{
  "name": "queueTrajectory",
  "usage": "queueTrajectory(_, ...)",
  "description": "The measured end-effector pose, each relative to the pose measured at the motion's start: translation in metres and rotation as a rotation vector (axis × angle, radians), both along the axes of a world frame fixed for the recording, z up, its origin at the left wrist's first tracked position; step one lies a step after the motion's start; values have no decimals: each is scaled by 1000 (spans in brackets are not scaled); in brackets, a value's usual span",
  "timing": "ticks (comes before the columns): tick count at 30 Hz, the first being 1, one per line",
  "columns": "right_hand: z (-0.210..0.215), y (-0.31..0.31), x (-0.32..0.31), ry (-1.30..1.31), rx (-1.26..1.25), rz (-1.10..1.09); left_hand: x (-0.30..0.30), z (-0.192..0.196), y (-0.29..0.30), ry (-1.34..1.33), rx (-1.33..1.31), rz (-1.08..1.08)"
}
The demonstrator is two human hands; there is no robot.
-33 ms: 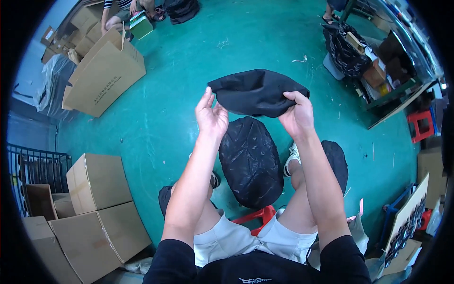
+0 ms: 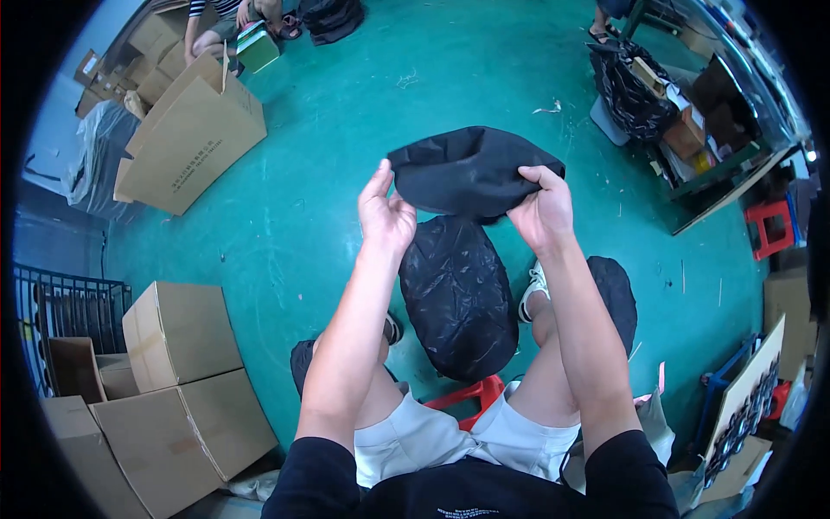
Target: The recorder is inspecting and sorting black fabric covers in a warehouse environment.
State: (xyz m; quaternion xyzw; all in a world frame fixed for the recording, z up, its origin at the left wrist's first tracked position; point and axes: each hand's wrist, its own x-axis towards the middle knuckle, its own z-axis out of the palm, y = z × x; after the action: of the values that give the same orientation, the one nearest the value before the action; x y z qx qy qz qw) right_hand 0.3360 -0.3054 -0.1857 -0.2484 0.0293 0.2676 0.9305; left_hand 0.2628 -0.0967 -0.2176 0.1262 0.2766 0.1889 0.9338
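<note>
Before me I hold up a black fabric cover [image 2: 471, 173], spread out between my hands with a fold across its middle. My right hand [image 2: 545, 208] grips its right end, thumb on top and fingers beneath. At the left end, my left hand [image 2: 386, 212] has its palm turned up and its fingertips against the edge of the cloth; its grip is partly hidden. Just below, between my legs, stands a rounded bundle in a wrinkled black cover [image 2: 458, 298]. More black fabric [image 2: 612, 303] lies beside my right leg, and another dark piece [image 2: 303, 363] is by my left leg.
A red stool [image 2: 471, 400] is under me. Cardboard boxes [image 2: 186, 337] are stacked at left, with a large open carton [image 2: 194, 151] farther back. At right stand a cluttered rack [image 2: 718, 173] and another red stool [image 2: 769, 229]. A person [image 2: 229, 26] crouches at far left.
The left end of the black fabric cover has shifted slightly right at my left fingertips, and its lower edge hangs a little differently. My right hand keeps its place.
</note>
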Motion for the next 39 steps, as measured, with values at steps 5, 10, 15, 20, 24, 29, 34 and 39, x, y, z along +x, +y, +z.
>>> queueTrajectory(5, -3, 0, 3, 106, 132, 23, -1, -16, 1, 94, 167, -15)
queueTrajectory(10, -3, -3, 7, 89, 167, 53, -1, -30, -3, 259, -21, -49)
queueTrajectory(15, -1, -10, 10, 62, 245, 71, -6, -10, -31, 301, -224, -371)
queueTrajectory(20, -3, -5, 10, -16, 361, 215, -20, -25, -43, 105, -337, -659)
queueTrajectory(24, 8, -2, 5, -11, 211, 165, -13, -1, -44, 103, -85, -565)
queueTrajectory(29, 8, -7, 2, -22, 118, 174, -12, -15, -26, 6, 52, -513)
queueTrajectory(34, 7, -8, 1, 12, -53, 174, -11, 5, 1, -17, 329, -148)
queueTrajectory(39, -10, -6, 7, 31, -214, 166, -16, 9, 22, -1, 464, -33)
